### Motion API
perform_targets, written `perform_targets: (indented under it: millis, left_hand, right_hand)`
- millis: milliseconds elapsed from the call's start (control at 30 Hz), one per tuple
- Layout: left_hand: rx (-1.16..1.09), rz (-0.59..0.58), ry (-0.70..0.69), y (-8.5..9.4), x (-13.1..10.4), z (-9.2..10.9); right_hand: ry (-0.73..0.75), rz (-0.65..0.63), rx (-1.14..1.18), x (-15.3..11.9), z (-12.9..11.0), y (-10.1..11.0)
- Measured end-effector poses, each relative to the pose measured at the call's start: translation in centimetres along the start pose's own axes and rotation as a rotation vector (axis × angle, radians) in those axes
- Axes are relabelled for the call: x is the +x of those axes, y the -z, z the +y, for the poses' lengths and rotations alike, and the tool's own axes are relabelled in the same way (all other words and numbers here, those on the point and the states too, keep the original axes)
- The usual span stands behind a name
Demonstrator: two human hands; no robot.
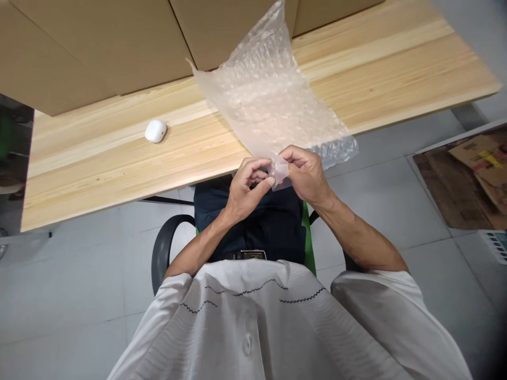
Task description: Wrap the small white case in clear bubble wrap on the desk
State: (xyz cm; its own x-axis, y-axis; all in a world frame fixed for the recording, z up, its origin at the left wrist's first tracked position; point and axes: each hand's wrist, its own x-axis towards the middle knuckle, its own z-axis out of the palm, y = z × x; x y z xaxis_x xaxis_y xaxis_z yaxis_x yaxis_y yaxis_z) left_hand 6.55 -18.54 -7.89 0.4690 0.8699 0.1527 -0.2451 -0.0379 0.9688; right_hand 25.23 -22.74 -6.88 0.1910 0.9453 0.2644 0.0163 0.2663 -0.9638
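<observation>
A large sheet of clear bubble wrap (273, 105) lies across the wooden table, its near corner reaching over the front edge. Just beyond that edge, above my lap, my left hand (251, 184) pinches the near corner of the sheet between thumb and fingers. On the same corner, a little to the right, my right hand (304, 171) grips with thumb and bent fingers. Between the two hands the film is folded and bunched up. Whether anything small is inside the fold I cannot tell.
A white rounded earbud case (156, 131) sits on the wooden table (99, 158), left of the wrap. Big cardboard boxes (99, 47) stand along the back. Flattened cardboard (455, 179) is at the far right. A black chair armrest (166, 248) is beside my left forearm.
</observation>
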Motion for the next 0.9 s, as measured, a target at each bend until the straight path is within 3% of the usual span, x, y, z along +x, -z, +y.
perform_targets:
  millis: [100, 200, 400, 600, 900]
  left_hand:
    - [0.013, 0.072, -0.060, 0.1, 0.2, -1.0]
    - [0.032, 0.120, -0.117, 0.3, 0.6, -1.8]
    - [0.020, 0.039, -0.085, -0.2, 0.8, -0.5]
    - [0.157, 0.080, -0.189, -0.3, 0.7, 0.3]
    - [0.256, 0.108, -0.184, 0.0, 0.7, -0.4]
  right_hand:
    - [-0.030, -0.005, 0.125, 0.3, 0.5, 0.4]
    - [0.038, -0.073, 0.128, 0.4, -0.3, 0.8]
    - [0.266, -0.247, -0.102, 0.4, -2.4, 0.8]
    - [0.312, -0.207, -0.236, -0.1, -2.2, 0.5]
    - [0.434, -0.110, -0.323, -0.8, -1.7, -0.1]
